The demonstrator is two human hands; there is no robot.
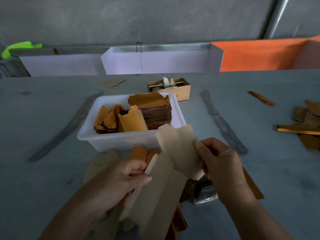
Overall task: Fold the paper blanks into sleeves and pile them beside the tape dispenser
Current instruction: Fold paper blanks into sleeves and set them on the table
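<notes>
A pale brown paper blank (178,149) is held up over the near table edge, bent partway along its length. My left hand (121,181) pinches its long lower left edge. My right hand (220,161) grips its upper right side near the notched end. Behind it stands a white plastic tub (90,129) holding a stack of flat blanks (155,108) and several loose folded ones (119,118). Farther back sits the cardboard tape dispenser (170,87) with a white roll on a stick. More brown pieces (102,163) lie under my hands, partly hidden.
Brown paper pieces and strips (304,122) are scattered at the right table edge, one strip (261,97) farther back. A flat cardboard scrap (113,82) lies behind the tub. A dark wrapped object (204,191) sits under my right hand. White panels (155,61) and an orange sheet (259,56) line the back.
</notes>
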